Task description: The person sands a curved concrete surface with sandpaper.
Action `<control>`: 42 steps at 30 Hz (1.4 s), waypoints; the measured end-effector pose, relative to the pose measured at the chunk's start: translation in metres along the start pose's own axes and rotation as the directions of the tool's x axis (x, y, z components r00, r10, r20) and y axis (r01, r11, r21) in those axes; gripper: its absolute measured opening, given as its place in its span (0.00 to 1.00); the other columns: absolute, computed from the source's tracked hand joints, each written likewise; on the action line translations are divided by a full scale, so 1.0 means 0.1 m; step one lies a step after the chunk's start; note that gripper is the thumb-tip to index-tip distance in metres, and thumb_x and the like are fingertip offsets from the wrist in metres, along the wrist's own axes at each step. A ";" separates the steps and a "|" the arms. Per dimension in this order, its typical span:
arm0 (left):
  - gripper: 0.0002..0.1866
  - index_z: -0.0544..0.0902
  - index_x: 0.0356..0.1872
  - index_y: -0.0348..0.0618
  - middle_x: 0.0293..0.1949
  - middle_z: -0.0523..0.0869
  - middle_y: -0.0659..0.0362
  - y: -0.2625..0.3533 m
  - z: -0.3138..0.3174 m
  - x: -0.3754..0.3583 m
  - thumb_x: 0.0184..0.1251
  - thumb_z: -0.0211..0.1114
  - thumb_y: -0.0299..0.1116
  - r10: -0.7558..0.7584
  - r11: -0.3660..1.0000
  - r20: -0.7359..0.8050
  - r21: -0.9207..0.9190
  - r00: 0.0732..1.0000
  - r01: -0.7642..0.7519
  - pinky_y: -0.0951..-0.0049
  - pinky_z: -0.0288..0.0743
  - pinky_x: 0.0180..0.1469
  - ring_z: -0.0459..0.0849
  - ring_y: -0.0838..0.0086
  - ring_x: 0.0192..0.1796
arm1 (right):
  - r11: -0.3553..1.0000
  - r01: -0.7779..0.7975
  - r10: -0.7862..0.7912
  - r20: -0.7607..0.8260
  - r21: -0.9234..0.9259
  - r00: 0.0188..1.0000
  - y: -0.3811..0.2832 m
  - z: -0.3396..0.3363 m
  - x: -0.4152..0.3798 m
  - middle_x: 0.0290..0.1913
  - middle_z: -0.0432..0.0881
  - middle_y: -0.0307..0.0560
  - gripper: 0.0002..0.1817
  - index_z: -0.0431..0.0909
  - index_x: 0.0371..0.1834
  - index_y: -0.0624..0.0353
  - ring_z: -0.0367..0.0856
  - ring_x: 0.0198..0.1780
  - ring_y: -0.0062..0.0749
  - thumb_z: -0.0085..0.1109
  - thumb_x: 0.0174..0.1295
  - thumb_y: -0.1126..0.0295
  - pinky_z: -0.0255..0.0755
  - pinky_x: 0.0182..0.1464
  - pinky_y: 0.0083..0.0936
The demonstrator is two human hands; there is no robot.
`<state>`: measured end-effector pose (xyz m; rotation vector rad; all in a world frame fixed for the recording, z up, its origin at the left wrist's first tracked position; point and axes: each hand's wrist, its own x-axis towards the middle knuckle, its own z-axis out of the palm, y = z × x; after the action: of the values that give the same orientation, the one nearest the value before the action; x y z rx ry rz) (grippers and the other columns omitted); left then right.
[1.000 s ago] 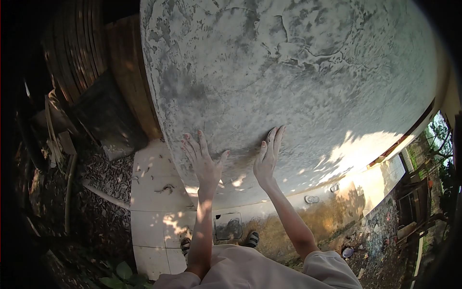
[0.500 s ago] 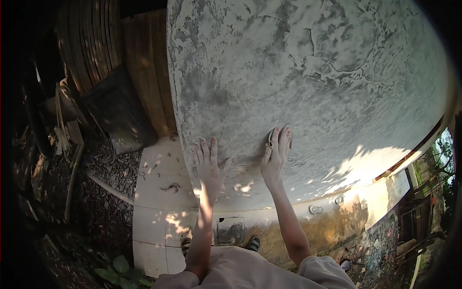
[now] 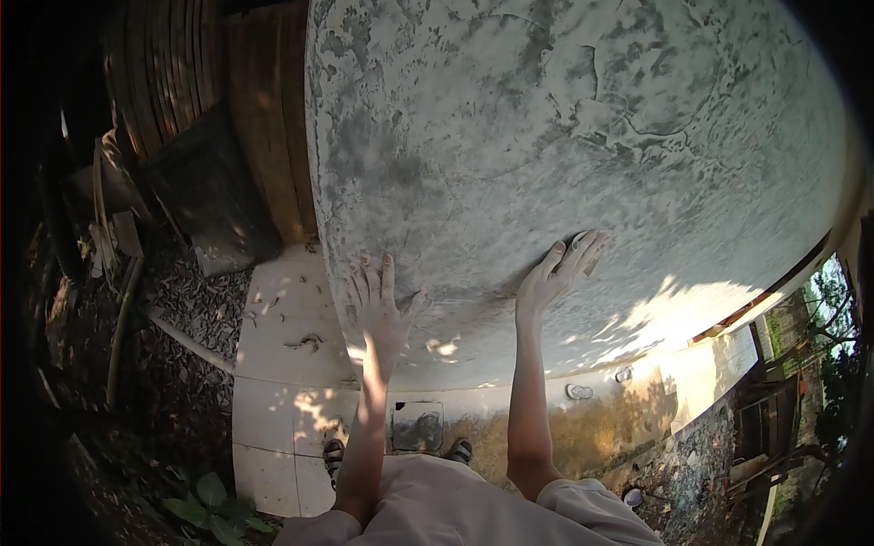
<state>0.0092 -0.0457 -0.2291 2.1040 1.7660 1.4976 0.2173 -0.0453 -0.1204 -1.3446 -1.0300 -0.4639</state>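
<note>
Right hand (image 3: 548, 284) farther right across the grey wall (image 3: 473, 173), fingers (image 3: 574, 260) now slanting rightward

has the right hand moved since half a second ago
Yes, the right hand has moved rightward along the plastered wall, farther from the wall's left edge.

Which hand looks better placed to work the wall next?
Likely the right hand: it appears to hold a partly hidden object against the wall. The left hand is spread open, with nothing visible in its grasp.

The right hand (image 3: 557, 271) mostly hides the piece (image 3: 593, 266) beneath.
</note>
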 end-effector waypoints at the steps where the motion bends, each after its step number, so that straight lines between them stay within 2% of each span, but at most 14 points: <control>1: 0.47 0.59 0.73 0.49 0.74 0.51 0.39 0.02 0.00 -0.01 0.55 0.68 0.58 -0.005 1.000 0.000 -0.003 1.000 0.005 0.44 0.39 0.74 0.46 0.40 0.75 | 1.000 0.003 -0.003 0.003 -0.002 1.000 -0.05 0.01 -0.02 0.77 0.47 0.59 0.29 0.51 0.74 0.65 0.42 0.77 0.54 0.41 0.74 0.65 0.41 0.74 0.49; 4: 0.48 0.59 0.73 0.48 0.73 0.51 0.38 0.08 0.01 0.00 0.55 0.68 0.58 0.001 0.998 -0.054 -0.065 0.999 -0.004 0.43 0.40 0.73 0.46 0.40 0.75 | 1.000 -0.002 0.003 -0.055 0.002 0.999 -0.19 0.17 -0.33 0.73 0.54 0.64 0.30 0.56 0.72 0.66 0.49 0.75 0.60 0.46 0.70 0.63 0.45 0.73 0.52; 9: 0.51 0.56 0.73 0.40 0.72 0.50 0.32 0.11 -0.04 0.01 0.53 0.73 0.52 -0.028 1.000 0.017 0.007 0.999 0.028 0.44 0.43 0.73 0.45 0.39 0.75 | 0.763 0.642 -0.537 0.478 -0.078 0.695 0.38 0.03 -0.53 0.74 0.54 0.64 0.30 0.57 0.73 0.63 0.49 0.75 0.58 0.47 0.69 0.63 0.46 0.72 0.53; 12: 0.51 0.57 0.73 0.40 0.72 0.51 0.32 0.10 -0.02 0.00 0.52 0.74 0.52 -0.003 1.000 -0.013 0.013 1.000 0.003 0.44 0.43 0.73 0.46 0.38 0.74 | 0.996 0.083 -0.088 0.156 0.036 0.984 0.07 -0.09 -0.01 0.76 0.47 0.62 0.30 0.54 0.73 0.68 0.45 0.77 0.54 0.42 0.71 0.64 0.40 0.74 0.53; 15: 0.48 0.60 0.72 0.48 0.73 0.53 0.38 0.01 0.10 -0.03 0.53 0.69 0.59 0.014 1.000 -0.088 0.012 0.996 -0.013 0.41 0.43 0.72 0.49 0.38 0.74 | 0.998 -0.054 0.053 -0.016 -0.023 0.998 -0.22 -0.04 0.11 0.77 0.45 0.61 0.28 0.53 0.73 0.68 0.43 0.77 0.53 0.39 0.73 0.65 0.40 0.74 0.49; 21: 0.51 0.58 0.72 0.39 0.71 0.52 0.31 0.06 0.02 -0.02 0.51 0.75 0.50 0.046 0.999 -0.065 0.019 0.997 -0.045 0.43 0.44 0.73 0.47 0.37 0.74 | 0.716 0.686 -0.547 0.506 -0.130 0.667 0.34 -0.10 -0.27 0.78 0.43 0.58 0.28 0.50 0.74 0.67 0.39 0.78 0.51 0.37 0.75 0.65 0.39 0.75 0.43; 22: 0.51 0.58 0.72 0.39 0.71 0.52 0.31 0.07 0.01 0.00 0.51 0.75 0.50 0.042 0.999 -0.064 0.015 0.997 -0.041 0.43 0.44 0.73 0.47 0.37 0.74 | 0.713 0.689 -0.548 0.510 -0.131 0.664 0.27 -0.12 -0.16 0.78 0.43 0.58 0.28 0.50 0.74 0.67 0.39 0.78 0.51 0.37 0.75 0.65 0.39 0.75 0.43; 24: 0.51 0.58 0.72 0.39 0.71 0.52 0.31 0.08 0.00 -0.01 0.51 0.75 0.50 0.055 0.998 -0.072 0.028 0.996 -0.053 0.43 0.44 0.73 0.47 0.37 0.74 | 0.992 0.129 -0.129 0.127 0.009 0.984 0.09 -0.12 0.07 0.76 0.48 0.61 0.28 0.54 0.74 0.66 0.43 0.77 0.55 0.39 0.73 0.66 0.40 0.74 0.50; 27: 0.50 0.58 0.72 0.40 0.71 0.52 0.32 0.07 0.04 -0.02 0.51 0.75 0.50 0.026 0.999 -0.066 0.027 0.997 -0.024 0.44 0.43 0.73 0.47 0.39 0.75 | 0.998 0.058 -0.058 0.020 0.030 0.998 -0.16 0.01 -0.01 0.76 0.50 0.62 0.27 0.56 0.73 0.65 0.46 0.76 0.57 0.40 0.72 0.67 0.41 0.74 0.52; 30: 0.51 0.58 0.72 0.41 0.72 0.51 0.33 0.09 0.02 -0.01 0.50 0.75 0.51 0.033 0.999 -0.071 0.035 0.997 -0.030 0.44 0.44 0.73 0.47 0.40 0.75 | 0.819 0.573 -0.506 0.432 -0.029 0.746 0.12 0.03 -0.42 0.76 0.49 0.59 0.27 0.56 0.73 0.66 0.45 0.77 0.54 0.37 0.75 0.64 0.42 0.74 0.47; 33: 0.52 0.58 0.72 0.41 0.72 0.51 0.35 0.09 0.01 -0.01 0.50 0.75 0.52 0.051 0.999 -0.094 0.018 0.994 -0.050 0.44 0.44 0.73 0.47 0.41 0.75 | 0.712 0.693 -0.559 0.504 -0.116 0.658 0.35 -0.12 -0.20 0.77 0.45 0.58 0.27 0.55 0.73 0.67 0.42 0.78 0.52 0.37 0.76 0.63 0.40 0.75 0.44; 35: 0.52 0.58 0.72 0.41 0.72 0.52 0.35 0.11 0.01 -0.01 0.50 0.75 0.52 0.025 1.000 -0.079 0.019 0.997 -0.024 0.45 0.44 0.73 0.48 0.41 0.75 | 0.984 0.178 -0.179 0.186 0.021 0.966 0.14 -0.14 0.06 0.77 0.46 0.61 0.27 0.56 0.72 0.67 0.43 0.77 0.54 0.38 0.74 0.65 0.40 0.75 0.47; 38: 0.51 0.59 0.72 0.41 0.72 0.54 0.35 0.14 -0.02 -0.02 0.50 0.75 0.52 0.008 1.000 -0.080 0.020 0.997 -0.007 0.45 0.43 0.73 0.48 0.42 0.75 | 0.991 -0.130 0.131 -0.046 0.022 0.990 -0.13 -0.12 0.21 0.77 0.45 0.61 0.26 0.55 0.73 0.67 0.43 0.77 0.54 0.38 0.74 0.68 0.40 0.75 0.48; 42: 0.51 0.59 0.72 0.41 0.72 0.53 0.35 0.14 0.00 -0.01 0.50 0.75 0.52 0.015 1.000 -0.089 -0.010 0.996 -0.016 0.45 0.42 0.73 0.47 0.42 0.75 | 0.975 0.220 -0.206 0.246 -0.028 0.947 0.08 -0.03 -0.33 0.77 0.45 0.59 0.27 0.54 0.73 0.66 0.42 0.78 0.53 0.38 0.74 0.67 0.41 0.75 0.46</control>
<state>0.0200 -0.0520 -0.2221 2.0817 1.7689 1.6248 0.2079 -0.0550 -0.1518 -1.3683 -1.3830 -0.5002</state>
